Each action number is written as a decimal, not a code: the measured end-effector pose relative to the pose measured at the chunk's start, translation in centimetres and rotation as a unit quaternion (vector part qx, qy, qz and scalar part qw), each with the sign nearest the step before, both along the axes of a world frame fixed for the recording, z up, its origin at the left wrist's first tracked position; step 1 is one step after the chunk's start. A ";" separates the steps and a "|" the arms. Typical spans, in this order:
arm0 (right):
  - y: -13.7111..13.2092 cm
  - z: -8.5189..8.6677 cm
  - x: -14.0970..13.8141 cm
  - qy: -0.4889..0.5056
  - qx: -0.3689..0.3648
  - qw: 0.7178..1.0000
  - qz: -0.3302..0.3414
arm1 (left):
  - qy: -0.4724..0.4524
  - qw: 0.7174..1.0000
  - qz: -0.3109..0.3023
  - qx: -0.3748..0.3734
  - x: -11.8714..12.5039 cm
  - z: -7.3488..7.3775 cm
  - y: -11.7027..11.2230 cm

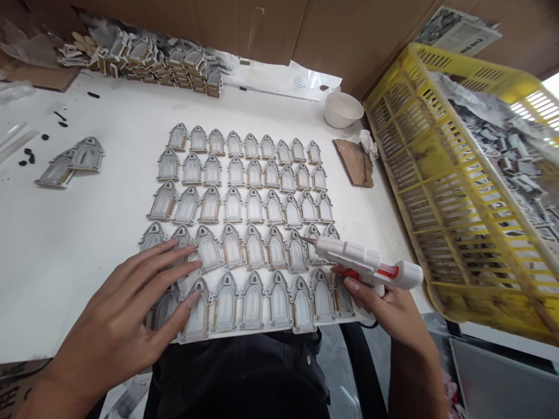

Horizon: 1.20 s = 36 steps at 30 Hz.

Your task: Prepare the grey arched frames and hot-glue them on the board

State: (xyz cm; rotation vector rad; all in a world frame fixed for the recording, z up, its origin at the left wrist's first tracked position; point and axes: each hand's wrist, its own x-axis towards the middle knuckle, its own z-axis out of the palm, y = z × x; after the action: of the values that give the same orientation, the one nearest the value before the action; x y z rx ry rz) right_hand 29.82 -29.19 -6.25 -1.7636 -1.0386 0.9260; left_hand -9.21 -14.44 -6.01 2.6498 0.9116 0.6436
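Note:
Several grey arched window-shaped pieces [244, 215] lie in neat rows on the white table [78, 244]. My left hand [131, 308] rests flat with fingers spread on the pieces at the front left of the rows. My right hand [388, 308] grips a white glue gun [367, 265] with an orange trigger. The gun's nozzle points left, close over a piece in the fourth row near the right end.
A yellow slatted crate [458, 192] full of similar parts stands tilted at the right. A white bowl [343, 109] and a brown scrap [354, 163] sit behind the rows. Stacked pieces [166, 64] line the back. Two loose pieces [72, 163] lie at left.

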 end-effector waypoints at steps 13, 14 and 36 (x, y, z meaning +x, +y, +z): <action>0.0 0.1 -0.2 0.016 -0.004 1.000 -0.013 | -0.011 1.000 -0.005 0.019 0.0 -0.3 0.2; 0.0 0.2 -0.2 0.020 -0.003 1.000 -0.013 | -0.012 1.000 -0.004 0.018 -0.1 -0.3 0.2; -0.1 0.2 0.0 0.015 -0.005 1.000 -0.005 | -0.005 1.000 0.009 0.006 0.0 -0.2 0.1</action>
State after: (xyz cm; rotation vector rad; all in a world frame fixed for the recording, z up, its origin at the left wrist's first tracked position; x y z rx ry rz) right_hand 29.79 -29.25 -6.07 -1.7566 -1.0061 0.9500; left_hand -9.20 -14.34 -6.23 2.6501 0.9317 0.6675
